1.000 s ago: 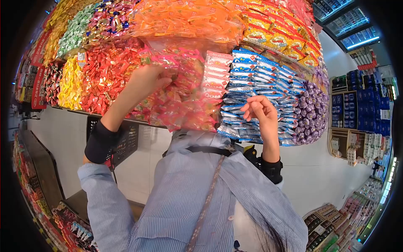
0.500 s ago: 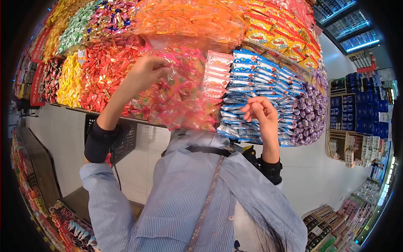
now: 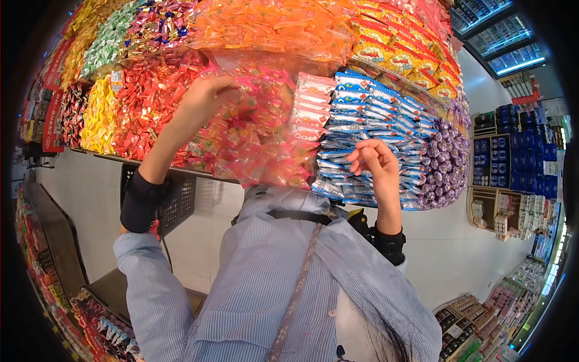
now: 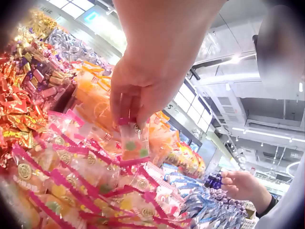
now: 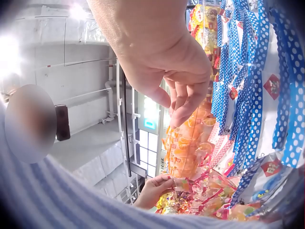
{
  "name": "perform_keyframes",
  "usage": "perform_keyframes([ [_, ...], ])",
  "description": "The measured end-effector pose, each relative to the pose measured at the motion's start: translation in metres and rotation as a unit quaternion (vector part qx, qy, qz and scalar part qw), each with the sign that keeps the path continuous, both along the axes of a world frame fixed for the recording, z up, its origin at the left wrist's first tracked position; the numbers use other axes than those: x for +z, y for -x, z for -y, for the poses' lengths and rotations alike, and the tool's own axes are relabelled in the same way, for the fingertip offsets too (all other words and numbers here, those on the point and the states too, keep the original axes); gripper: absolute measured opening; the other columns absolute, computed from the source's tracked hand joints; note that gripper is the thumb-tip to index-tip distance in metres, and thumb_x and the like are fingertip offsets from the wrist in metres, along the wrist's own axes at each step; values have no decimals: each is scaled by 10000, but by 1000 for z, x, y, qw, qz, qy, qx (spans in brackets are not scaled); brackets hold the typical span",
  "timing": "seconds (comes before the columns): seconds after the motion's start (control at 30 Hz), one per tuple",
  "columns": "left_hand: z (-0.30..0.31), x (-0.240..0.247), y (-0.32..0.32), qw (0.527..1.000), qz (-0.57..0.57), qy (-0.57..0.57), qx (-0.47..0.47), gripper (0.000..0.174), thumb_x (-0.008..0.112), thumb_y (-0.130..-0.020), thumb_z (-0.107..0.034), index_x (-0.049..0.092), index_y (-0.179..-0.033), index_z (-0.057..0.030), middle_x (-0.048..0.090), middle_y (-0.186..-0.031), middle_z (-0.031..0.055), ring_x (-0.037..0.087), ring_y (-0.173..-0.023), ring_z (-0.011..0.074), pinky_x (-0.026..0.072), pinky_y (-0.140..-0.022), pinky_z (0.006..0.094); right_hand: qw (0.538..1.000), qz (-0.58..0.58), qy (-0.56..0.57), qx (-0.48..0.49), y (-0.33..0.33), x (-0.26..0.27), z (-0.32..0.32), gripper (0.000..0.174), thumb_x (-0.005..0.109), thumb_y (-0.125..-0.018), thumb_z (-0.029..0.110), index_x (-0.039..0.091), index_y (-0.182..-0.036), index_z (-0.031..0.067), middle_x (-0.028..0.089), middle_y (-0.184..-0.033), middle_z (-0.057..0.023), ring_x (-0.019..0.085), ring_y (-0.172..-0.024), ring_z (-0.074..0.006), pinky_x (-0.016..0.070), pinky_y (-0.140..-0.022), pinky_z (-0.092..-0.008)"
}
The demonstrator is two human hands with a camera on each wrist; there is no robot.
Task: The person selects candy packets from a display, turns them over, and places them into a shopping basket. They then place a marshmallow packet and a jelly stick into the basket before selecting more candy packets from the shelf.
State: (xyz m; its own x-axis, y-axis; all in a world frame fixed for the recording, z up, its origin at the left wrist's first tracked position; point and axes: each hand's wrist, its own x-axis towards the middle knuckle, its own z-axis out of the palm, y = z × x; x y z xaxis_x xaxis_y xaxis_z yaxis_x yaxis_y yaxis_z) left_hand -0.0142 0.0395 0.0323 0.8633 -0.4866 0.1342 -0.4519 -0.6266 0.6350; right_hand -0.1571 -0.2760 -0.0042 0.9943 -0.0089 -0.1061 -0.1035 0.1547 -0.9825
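My left hand (image 3: 208, 98) is over the pile of pink-edged clear candy packets (image 3: 265, 148). In the left wrist view, its thumb and fingers pinch the top edge of one candy packet (image 4: 135, 145), which hangs upright with green and orange pieces showing inside. The packet's lower edge overlaps the pile in that view. My right hand (image 3: 380, 164) hovers over the blue-and-white dotted packets (image 3: 362, 145), its fingers loosely curled and holding nothing. In the right wrist view, the same hand (image 5: 174, 71) hangs beside those packets (image 5: 250, 95).
Pink-and-white packets (image 3: 310, 108) lie between the two piles. Red wrapped candies (image 3: 148, 111) are on the left, purple lollipop-like balls (image 3: 446, 157) on the right. Orange packets (image 3: 271, 27) fill the tier behind. A dark perforated basket (image 3: 181, 202) is below the display edge.
My left hand has lifted slightly and moved a little away from me over the pink-edged packets. The right hand stays in the same place and pose.
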Motion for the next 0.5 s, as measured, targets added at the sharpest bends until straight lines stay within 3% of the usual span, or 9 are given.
perform_keyframes([
  [0.17, -3, -20, 5, 996, 3, -88, -16, 152, 579, -777, -144, 602, -876, -31, 607, -787, 113, 582, -696, 243, 451, -633, 306, 1000, -4, -1, -1, -1, 1, -1, 148, 467, -866, 121, 523, -940, 6, 604, -767, -96, 550, -616, -107, 445, -542, -224],
  [0.37, -5, -47, 5, 981, 126, -135, -66, 182, 588, -756, -192, 611, -874, -57, 595, -790, 102, 563, -724, 277, 450, -638, 359, 1000, -3, 3, 5, -2, 1, -2, 152, 472, -866, 130, 526, -936, 7, 606, -766, -90, 550, -617, -106, 443, -542, -223],
  [0.5, 0, -52, 5, 981, 92, -149, -83, 165, 572, -756, -182, 616, -857, -59, 592, -798, 108, 563, -739, 290, 448, -648, 371, 1000, -2, 1, 4, -2, 1, -2, 152, 471, -868, 133, 527, -936, 8, 607, -769, -89, 549, -617, -105, 443, -543, -222],
])
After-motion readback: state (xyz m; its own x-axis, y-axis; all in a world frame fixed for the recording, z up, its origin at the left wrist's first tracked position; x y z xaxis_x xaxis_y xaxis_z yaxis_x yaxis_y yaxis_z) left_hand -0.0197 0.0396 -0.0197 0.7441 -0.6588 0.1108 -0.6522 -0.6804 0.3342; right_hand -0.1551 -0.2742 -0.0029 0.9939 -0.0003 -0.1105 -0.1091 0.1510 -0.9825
